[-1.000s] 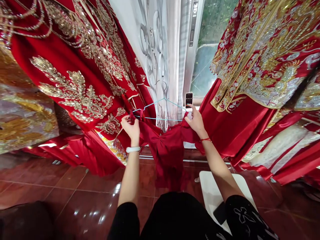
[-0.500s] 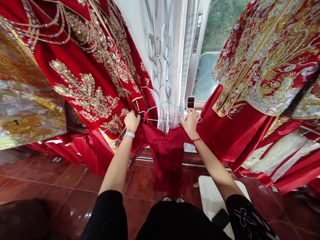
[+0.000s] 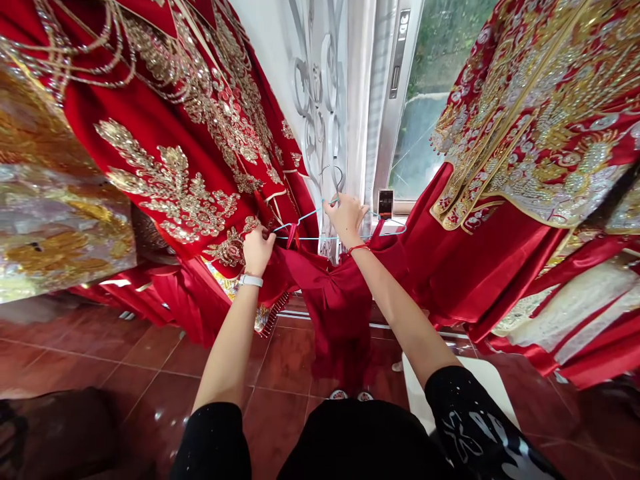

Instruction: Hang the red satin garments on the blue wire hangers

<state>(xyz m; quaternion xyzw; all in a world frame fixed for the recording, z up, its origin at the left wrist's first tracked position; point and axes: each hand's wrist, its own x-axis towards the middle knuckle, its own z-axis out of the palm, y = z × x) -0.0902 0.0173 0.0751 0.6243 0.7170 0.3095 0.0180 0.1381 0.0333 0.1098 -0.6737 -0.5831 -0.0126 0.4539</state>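
Observation:
A light blue wire hanger hangs in front of me, and its hook rises above my right hand. My left hand pinches the left shoulder of a red satin garment at the hanger's left end. My right hand is shut around the hanger's neck, just below the hook. The garment droops in folds from the hanger, and its right shoulder lies near the hanger's right arm.
Gold-embroidered red gowns hang on the left, and another on the right. Behind the hanger are a white curtain and a window. A phone stands by the window frame. Below are red floor tiles and a white board.
My right hand has moved left along the hanger, from its right arm to the neck under the hook. The hanger's right end now shows beyond the garment. My left hand stays on the left shoulder.

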